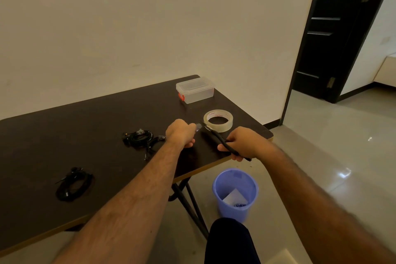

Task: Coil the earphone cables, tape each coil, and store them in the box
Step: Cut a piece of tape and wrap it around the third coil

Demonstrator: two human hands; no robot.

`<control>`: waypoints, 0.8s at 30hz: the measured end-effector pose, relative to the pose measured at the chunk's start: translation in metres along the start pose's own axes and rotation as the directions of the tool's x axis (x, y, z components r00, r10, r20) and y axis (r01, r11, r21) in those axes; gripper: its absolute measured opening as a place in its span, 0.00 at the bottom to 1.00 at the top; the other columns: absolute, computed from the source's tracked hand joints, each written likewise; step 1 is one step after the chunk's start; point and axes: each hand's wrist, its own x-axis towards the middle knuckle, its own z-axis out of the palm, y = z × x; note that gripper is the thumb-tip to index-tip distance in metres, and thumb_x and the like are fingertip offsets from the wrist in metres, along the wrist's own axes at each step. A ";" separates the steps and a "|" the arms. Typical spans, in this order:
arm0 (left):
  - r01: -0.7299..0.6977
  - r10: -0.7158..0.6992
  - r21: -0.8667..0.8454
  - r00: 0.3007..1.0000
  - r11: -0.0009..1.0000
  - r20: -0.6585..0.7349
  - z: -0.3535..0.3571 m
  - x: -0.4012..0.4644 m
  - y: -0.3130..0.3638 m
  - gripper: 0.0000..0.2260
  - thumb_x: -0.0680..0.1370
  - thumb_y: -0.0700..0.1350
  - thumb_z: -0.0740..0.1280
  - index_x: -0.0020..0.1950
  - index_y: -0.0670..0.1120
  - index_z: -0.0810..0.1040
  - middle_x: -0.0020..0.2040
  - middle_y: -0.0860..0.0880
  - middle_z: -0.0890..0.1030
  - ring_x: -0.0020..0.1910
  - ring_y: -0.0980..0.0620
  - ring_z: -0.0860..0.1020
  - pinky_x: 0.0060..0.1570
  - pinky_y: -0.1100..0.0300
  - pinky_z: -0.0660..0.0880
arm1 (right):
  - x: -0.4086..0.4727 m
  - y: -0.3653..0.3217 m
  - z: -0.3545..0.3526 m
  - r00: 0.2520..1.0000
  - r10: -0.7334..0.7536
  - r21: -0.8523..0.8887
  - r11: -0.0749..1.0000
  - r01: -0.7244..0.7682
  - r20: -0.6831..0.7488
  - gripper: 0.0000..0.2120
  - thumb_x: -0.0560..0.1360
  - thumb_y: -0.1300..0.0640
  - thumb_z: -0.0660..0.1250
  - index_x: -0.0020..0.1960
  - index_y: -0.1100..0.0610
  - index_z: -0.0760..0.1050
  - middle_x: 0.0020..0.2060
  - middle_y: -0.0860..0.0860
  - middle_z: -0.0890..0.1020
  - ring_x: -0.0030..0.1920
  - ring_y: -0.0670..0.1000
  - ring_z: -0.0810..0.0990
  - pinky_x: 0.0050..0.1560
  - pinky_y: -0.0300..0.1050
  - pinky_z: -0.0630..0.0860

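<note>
The person stands at the near corner of a dark table (85, 126), both bare forearms stretched out over it. The right hand (244, 142) is curled round a coiled black earphone cable (222, 141), gripping it edge-on so it reads as a dark bar slanting up toward the tape roll (218, 120). The left hand (181, 133) is closed too, pinching a short strip of clear tape (198, 127) that sticks out from its fingertips toward the tip of the held coil (whether strip and cable actually touch, I cannot tell). The roll of clear tape lies flat just beyond the hands, near the table's right edge. Further back, at the far corner by the wall, sits a clear plastic box (196, 90) with its lid on and a red latch on its left end. Left of the hands lies a loose tangle of black earphones (140, 138), and another black bundle (74, 184) rests well apart, nearer the front edge. On the floor beneath the table's corner stands a blue bucket (235, 193) with some scraps inside.
</note>
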 end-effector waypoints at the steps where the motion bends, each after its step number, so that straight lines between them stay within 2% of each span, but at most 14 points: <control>1: -0.002 0.002 0.026 1.000 1.000 -0.006 -0.001 -0.001 0.000 0.11 0.82 0.49 0.62 0.55 0.41 0.77 0.38 0.46 0.80 0.33 0.54 0.78 0.39 0.61 0.79 | 0.002 -0.001 0.000 1.000 0.007 -0.049 0.999 -0.008 -0.017 0.19 0.77 0.45 0.68 0.56 0.61 0.79 0.41 0.55 0.83 0.38 0.49 0.81 0.48 0.44 0.79; 5: -0.006 0.007 0.074 1.000 0.997 -0.012 -0.005 -0.005 0.001 0.13 0.82 0.48 0.61 0.60 0.40 0.75 0.38 0.46 0.80 0.32 0.55 0.77 0.35 0.63 0.78 | 0.010 -0.002 0.002 0.997 0.031 -0.185 0.982 -0.044 -0.075 0.20 0.76 0.45 0.68 0.59 0.60 0.77 0.48 0.57 0.83 0.45 0.52 0.84 0.53 0.44 0.80; 9: -0.020 0.021 0.061 1.000 0.998 -0.006 -0.006 -0.008 0.004 0.13 0.83 0.49 0.61 0.60 0.41 0.76 0.40 0.46 0.81 0.31 0.55 0.77 0.30 0.63 0.75 | 0.017 -0.006 0.003 0.981 0.009 -0.316 0.946 -0.071 -0.196 0.19 0.75 0.45 0.71 0.58 0.59 0.77 0.44 0.53 0.80 0.46 0.50 0.80 0.52 0.44 0.78; 15: -0.034 0.034 0.014 0.999 0.999 0.009 -0.004 -0.008 0.002 0.12 0.82 0.50 0.62 0.57 0.43 0.76 0.40 0.46 0.81 0.35 0.54 0.78 0.42 0.59 0.80 | 0.025 -0.012 0.003 0.947 0.003 -0.389 0.911 -0.135 -0.321 0.14 0.77 0.51 0.69 0.58 0.58 0.77 0.43 0.53 0.77 0.43 0.50 0.77 0.50 0.44 0.77; 20: -0.038 0.038 -0.019 0.999 0.999 0.036 -0.006 -0.009 0.002 0.11 0.82 0.49 0.62 0.56 0.43 0.77 0.42 0.46 0.82 0.36 0.54 0.78 0.37 0.61 0.78 | 0.030 -0.018 -0.002 0.937 0.021 -0.426 0.887 -0.179 -0.350 0.16 0.77 0.51 0.69 0.61 0.58 0.76 0.51 0.56 0.81 0.49 0.52 0.81 0.53 0.46 0.79; 24: -0.066 0.067 -0.036 0.997 0.997 0.040 -0.009 -0.010 0.001 0.09 0.82 0.48 0.62 0.55 0.44 0.77 0.44 0.45 0.82 0.39 0.53 0.79 0.45 0.57 0.80 | 0.031 -0.021 -0.003 0.914 0.017 -0.509 0.826 -0.240 -0.405 0.17 0.77 0.49 0.69 0.62 0.56 0.76 0.51 0.54 0.81 0.49 0.52 0.81 0.49 0.45 0.79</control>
